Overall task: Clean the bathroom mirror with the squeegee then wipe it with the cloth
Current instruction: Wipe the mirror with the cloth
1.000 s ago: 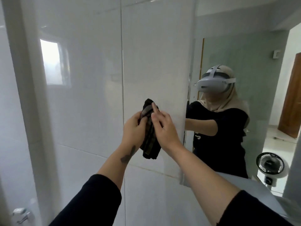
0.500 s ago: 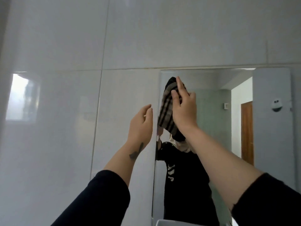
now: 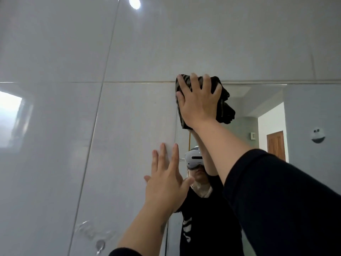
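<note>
Glossy pale grey tiled wall (image 3: 55,145) filling most of the view, no counter in sight. Frameless rectangular bathroom mirror (image 3: 304,111) set flush into it on the right, reflecting a doorway and a person in a black top. Right hand (image 3: 200,103) splayed flat, fingers wide, pinning a dark striped bunched cloth (image 3: 224,106) against the mirror's top left corner. Left hand (image 3: 165,189) open, fingers spread, holding nothing, palm braced on the tile just beside the mirror's left edge. No squeegee in view; wiping stage apparently under way.

Largest risk: full stretch upward with weight leaning through the left palm on slick tile, water beads low on the wall (image 3: 96,235) hinting at wet surfaces; a sliding palm likely to throw balance. Next: cloth bunched rather than folded flat, part hanging loose to the right, so uneven pressure, streaks and a missed top strip. Smaller: cloth held only by flat pressure, liable to slip down on a fast stroke. Smallest: left fingertips near the glass edge, smudges possible.
</note>
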Demonstrator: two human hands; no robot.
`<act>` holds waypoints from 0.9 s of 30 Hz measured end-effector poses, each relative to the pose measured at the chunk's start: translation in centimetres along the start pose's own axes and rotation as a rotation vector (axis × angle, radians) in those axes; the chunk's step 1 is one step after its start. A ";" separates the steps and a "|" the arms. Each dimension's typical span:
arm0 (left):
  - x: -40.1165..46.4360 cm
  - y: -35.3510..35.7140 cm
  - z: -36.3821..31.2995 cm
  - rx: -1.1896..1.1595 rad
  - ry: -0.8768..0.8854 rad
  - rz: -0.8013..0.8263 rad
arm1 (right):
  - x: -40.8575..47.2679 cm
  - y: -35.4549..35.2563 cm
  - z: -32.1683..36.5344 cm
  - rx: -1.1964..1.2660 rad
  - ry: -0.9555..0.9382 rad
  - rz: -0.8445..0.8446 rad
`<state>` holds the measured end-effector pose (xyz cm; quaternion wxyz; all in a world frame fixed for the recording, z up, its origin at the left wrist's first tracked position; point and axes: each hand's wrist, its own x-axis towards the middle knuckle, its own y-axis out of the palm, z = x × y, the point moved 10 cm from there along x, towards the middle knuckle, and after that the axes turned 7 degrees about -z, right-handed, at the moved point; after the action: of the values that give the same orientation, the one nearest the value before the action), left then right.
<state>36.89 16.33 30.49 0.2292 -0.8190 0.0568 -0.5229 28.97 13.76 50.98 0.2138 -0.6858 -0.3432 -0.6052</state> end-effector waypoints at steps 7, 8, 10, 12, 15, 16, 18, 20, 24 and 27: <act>0.2 0.1 0.4 0.000 -0.019 0.020 | -3.3 -0.1 0.9 -0.023 -0.193 -0.060; 0.2 0.2 0.5 -0.001 -0.023 0.023 | -3.0 -0.2 0.0 -0.035 -0.170 -0.054; 0.2 0.2 0.7 -0.002 -0.031 0.028 | -2.5 -0.7 -2.7 -0.064 -0.078 -0.043; 0.3 0.3 0.8 0.000 -0.033 0.022 | -2.2 -0.9 -5.8 -0.097 0.019 -0.010; 0.3 0.3 0.7 0.009 -0.026 0.017 | -2.3 -1.4 -10.2 -0.148 0.105 0.018; 0.2 0.4 0.7 0.013 -0.024 0.016 | -2.5 -1.6 -11.7 -0.166 0.140 0.022; 0.2 0.4 0.8 0.021 -0.023 0.019 | -3.1 -2.2 -14.7 -0.185 0.213 0.032; 0.3 0.4 0.8 0.025 -0.017 0.017 | -3.9 -2.8 -17.9 -0.203 0.277 0.047; 0.1 0.3 0.6 0.027 -0.022 0.014 | -5.7 -4.2 -24.1 -0.233 0.387 0.021; -0.4 -0.2 0.9 0.029 -0.050 0.005 | -6.7 -4.4 -27.3 -0.222 0.441 0.033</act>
<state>37.47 16.93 29.92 0.2439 -0.8281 0.0455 -0.5027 6.84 -4.06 48.71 0.2165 -0.5620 -0.2083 -0.7706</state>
